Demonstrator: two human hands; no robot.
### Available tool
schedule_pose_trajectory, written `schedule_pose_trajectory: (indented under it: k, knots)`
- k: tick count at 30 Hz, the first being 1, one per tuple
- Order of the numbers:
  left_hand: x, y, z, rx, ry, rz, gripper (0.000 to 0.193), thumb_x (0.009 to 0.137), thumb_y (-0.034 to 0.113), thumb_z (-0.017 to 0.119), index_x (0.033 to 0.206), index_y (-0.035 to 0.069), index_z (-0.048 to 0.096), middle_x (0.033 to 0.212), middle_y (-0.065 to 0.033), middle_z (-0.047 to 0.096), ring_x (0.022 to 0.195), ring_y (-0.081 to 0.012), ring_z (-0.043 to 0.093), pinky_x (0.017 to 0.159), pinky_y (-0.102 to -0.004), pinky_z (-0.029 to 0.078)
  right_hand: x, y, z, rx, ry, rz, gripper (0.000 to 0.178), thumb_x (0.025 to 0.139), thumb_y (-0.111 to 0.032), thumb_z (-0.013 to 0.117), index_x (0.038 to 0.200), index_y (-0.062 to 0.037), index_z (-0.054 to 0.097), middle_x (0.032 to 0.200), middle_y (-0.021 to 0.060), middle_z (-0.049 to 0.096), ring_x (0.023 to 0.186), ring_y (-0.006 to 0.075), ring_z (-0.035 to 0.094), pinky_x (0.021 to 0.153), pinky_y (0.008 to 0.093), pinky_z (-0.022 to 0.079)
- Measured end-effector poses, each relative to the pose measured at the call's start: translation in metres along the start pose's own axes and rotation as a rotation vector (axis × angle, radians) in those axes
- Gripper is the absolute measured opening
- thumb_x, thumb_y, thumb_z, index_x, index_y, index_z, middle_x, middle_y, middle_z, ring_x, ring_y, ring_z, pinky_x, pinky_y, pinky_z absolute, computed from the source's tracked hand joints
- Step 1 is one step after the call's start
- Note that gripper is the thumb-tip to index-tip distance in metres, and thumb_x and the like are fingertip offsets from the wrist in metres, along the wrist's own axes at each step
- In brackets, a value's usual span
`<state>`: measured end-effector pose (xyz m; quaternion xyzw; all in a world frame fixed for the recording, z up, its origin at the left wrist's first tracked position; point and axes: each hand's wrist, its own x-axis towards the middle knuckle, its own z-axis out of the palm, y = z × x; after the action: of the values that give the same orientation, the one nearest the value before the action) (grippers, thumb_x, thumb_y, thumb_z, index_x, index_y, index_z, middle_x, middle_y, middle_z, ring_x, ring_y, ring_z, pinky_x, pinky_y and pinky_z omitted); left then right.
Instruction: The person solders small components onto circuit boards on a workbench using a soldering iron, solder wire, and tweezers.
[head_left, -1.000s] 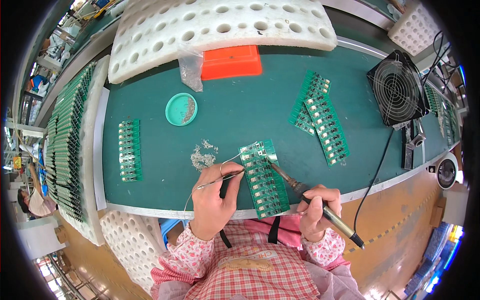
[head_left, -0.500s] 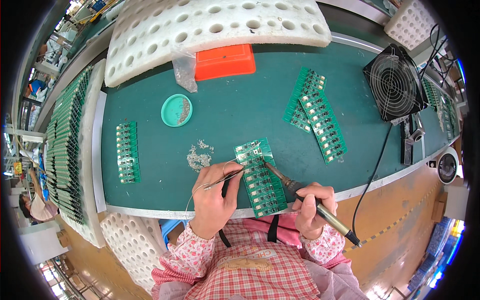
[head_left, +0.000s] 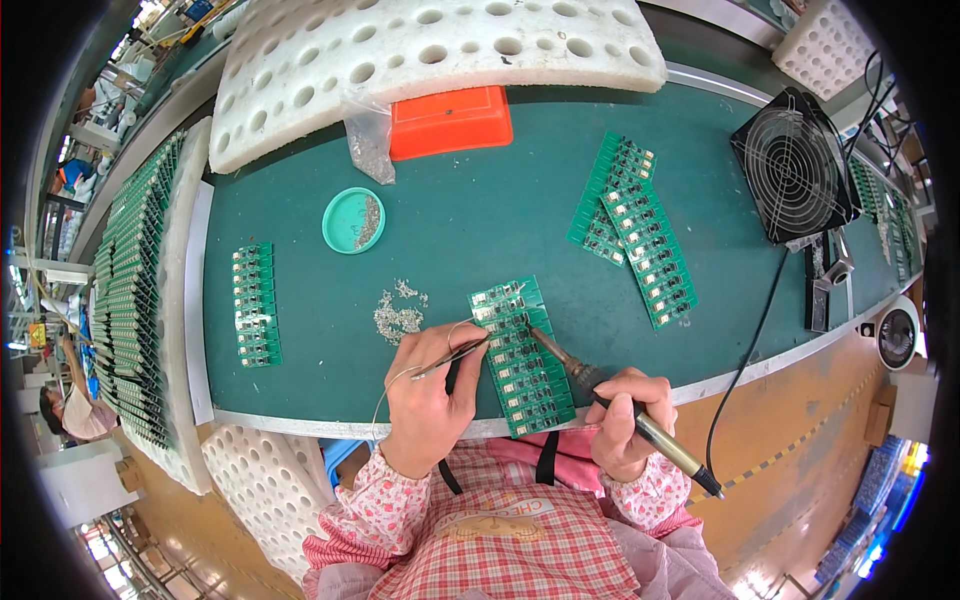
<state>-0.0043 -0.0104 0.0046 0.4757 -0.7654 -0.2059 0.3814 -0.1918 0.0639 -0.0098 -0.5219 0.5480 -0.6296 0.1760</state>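
Note:
A green circuit board panel (head_left: 525,370) lies at the table's front edge, with rows of small parts on it. My right hand (head_left: 632,418) is closed round a soldering iron (head_left: 664,440), whose tip touches or nearly touches the upper part of the panel. My left hand (head_left: 428,392) pinches tweezers (head_left: 447,361), their points at the panel's left edge. A thin solder wire (head_left: 385,398) also runs through that hand. Just beyond my left hand lies a pile of tiny silvery parts (head_left: 397,318).
A round green dish (head_left: 353,220) holds more tiny parts. Further off are a red bin (head_left: 450,122), a plastic bag (head_left: 368,140) and a white foam block (head_left: 430,50). Board panels lie left (head_left: 257,305) and right (head_left: 648,250). A black fan (head_left: 795,165) stands at right.
The soldering iron's tip has shifted very slightly on the panel. Both hands keep their grips and almost the same places; the view has moved a little.

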Motion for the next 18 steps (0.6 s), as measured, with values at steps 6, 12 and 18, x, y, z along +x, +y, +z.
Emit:
schedule_pose_trajectory:
  k: [6, 12, 18]
  knots:
    - [0.002, 0.003, -0.002, 0.007, -0.018, -0.017, 0.010, 0.083, -0.006, 0.070, 0.092, -0.003, 0.068, 0.097, -0.0104, 0.072, 0.085, -0.0262, 0.066, 0.075, -0.0332, 0.051, 0.006, -0.004, 0.000, 0.088, 0.012, -0.034, 0.016, 0.095, -0.015, 0.060, 0.093, 0.0007, 0.062, 0.055, 0.0044, 0.060, 0.048, 0.0159, 0.059, 0.048, 0.0294, 0.048]
    - [0.001, 0.003, -0.003, 0.001, -0.024, -0.036, 0.010, 0.084, -0.005, 0.070, 0.093, -0.002, 0.069, 0.097, -0.0099, 0.072, 0.085, -0.0261, 0.066, 0.075, -0.0335, 0.051, 0.014, -0.009, -0.003, 0.134, -0.036, -0.078, 0.018, 0.097, -0.017, 0.058, 0.097, 0.0006, 0.060, 0.057, 0.0048, 0.061, 0.050, 0.0165, 0.061, 0.050, 0.0303, 0.050]
    - [0.001, 0.003, -0.003, 0.006, -0.033, -0.037, 0.011, 0.084, -0.004, 0.070, 0.095, -0.002, 0.069, 0.097, -0.0099, 0.072, 0.086, -0.0262, 0.066, 0.076, -0.0335, 0.051, 0.016, -0.012, -0.004, 0.116, -0.057, -0.077, 0.020, 0.098, -0.020, 0.057, 0.099, 0.0000, 0.058, 0.059, 0.0053, 0.062, 0.051, 0.0160, 0.060, 0.050, 0.0307, 0.050]
